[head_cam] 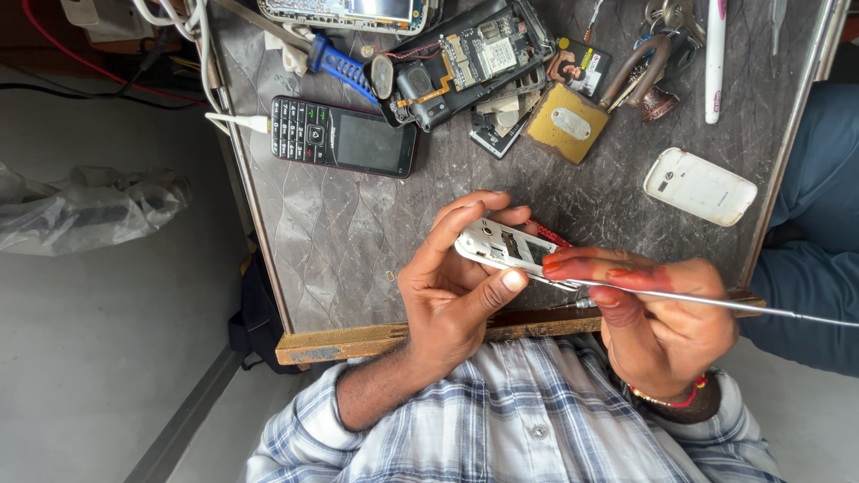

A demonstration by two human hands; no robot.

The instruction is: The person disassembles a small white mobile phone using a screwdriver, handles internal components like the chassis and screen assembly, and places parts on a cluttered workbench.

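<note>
Both hands work at the surface's (313, 241) near edge: left hand (452, 286) clamps a white phone shell (503, 248), long axis along that edge; right hand (658, 313) pinches a metal rod (716, 302). Black keypad phone (344, 136) lies beyond.

This is a small phone-repair bench, a workshop rather than a home table. The landmark is the black keypad phone (343, 136) lying on a worn grey worktop (358, 233) with a chipped wooden edge: just right of it lies an opened handset with its circuit board bared (470, 58), further right loose covers, a brass-coloured plate (566, 122) and a white back cover (700, 186). Above the phone sit a blue-handled tool (340, 65) and tangled cables (192, 36).
</note>
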